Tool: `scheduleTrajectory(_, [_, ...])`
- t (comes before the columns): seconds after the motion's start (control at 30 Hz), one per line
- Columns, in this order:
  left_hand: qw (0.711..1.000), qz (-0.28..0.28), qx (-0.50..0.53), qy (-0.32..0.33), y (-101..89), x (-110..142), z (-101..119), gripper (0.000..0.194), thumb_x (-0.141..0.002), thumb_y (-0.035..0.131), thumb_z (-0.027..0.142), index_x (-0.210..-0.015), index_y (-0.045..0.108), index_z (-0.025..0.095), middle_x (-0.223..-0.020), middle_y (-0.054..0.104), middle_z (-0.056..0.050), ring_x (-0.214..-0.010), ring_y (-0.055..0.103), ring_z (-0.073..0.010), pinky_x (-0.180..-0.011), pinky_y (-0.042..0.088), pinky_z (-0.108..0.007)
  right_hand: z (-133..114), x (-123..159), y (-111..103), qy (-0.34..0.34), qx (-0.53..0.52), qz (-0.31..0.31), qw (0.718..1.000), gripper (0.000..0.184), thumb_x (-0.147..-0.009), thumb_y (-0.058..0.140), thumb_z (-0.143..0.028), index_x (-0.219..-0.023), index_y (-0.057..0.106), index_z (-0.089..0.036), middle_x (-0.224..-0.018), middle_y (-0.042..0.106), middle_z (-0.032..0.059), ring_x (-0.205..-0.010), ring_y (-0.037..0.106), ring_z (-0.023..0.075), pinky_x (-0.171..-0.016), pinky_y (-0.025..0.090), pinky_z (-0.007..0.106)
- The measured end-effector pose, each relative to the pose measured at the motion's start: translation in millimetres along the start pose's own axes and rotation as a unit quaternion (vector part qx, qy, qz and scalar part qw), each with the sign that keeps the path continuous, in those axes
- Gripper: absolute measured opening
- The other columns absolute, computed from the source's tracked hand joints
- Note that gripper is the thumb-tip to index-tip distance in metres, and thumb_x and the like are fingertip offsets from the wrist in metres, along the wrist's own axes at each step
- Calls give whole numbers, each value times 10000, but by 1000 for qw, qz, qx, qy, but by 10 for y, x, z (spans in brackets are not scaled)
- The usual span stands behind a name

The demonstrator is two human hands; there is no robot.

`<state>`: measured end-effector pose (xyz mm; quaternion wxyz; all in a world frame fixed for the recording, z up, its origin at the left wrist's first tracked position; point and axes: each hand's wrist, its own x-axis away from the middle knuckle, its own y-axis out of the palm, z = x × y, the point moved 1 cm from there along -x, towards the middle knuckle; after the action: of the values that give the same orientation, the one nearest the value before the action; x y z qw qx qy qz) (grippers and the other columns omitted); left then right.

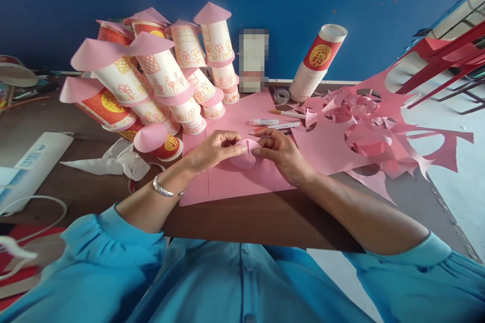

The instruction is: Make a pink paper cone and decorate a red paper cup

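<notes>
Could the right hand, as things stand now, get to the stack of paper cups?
Probably yes: mostly low pens and pink scraps lie before the stack, though the right hand is pinching a pink paper piece.

The left grip (pixel 223 147) and right grip (pixel 282 154) are pinching a pink paper piece (pixel 242 161) above a pink sheet (pixel 235 184); markers (pixel 264 122) are lying just beyond both grips, cup towers (pixel 162 76) standing to their left, paper scraps (pixel 326 141) spreading to their right.

Fingers (pixel 261 153) cover part of the pink disc (pixel 242 161). Coarse pixels blur an upright object (pixel 253 58). Rear towers (pixel 113 33) are partly hidden behind others. Picture edges cut off a white box (pixel 36 169), left, and red furniture (pixel 432 49), right. Pen (pixel 264 122) lettering is too small to read.
</notes>
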<state>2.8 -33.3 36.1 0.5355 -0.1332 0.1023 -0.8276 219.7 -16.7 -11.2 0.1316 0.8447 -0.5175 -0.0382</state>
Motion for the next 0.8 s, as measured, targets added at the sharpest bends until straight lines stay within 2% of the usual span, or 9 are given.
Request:
scheduleTrajectory(0.13, [1000,-3,-6,7,-3,0,14,412,-889,731,505,-686,548,197,-683,451,29,-674,381,-122,-640,309,-294,-31,10,6,-7,6,3,1000,657,-682,1051,-547,-1107,657,-237,-774,639,-69,-745,577,147,-721,424,315])
scheduleTrajectory(0.43, [999,-7,-21,31,-32,10,23,324,-895,756,456,-744,684,179,-731,628,0,-690,489,-127,-673,417,-289,-66,25,16,-17,9,3,1000,648,-688,1053,-556,-1104,668,-241,-779,672,-63,-744,623,150,-733,484,317])
scheduleTrajectory(0.8, [999,-9,-27,36,-48,0,-6,355,-915,767,493,-759,735,176,-755,672,-20,-700,517,-136,-678,424,-297,-88,41,3,-32,41,4,999,593,-744,1009,-566,-1110,664,-251,-789,653,-64,-744,615,152,-741,503,331])
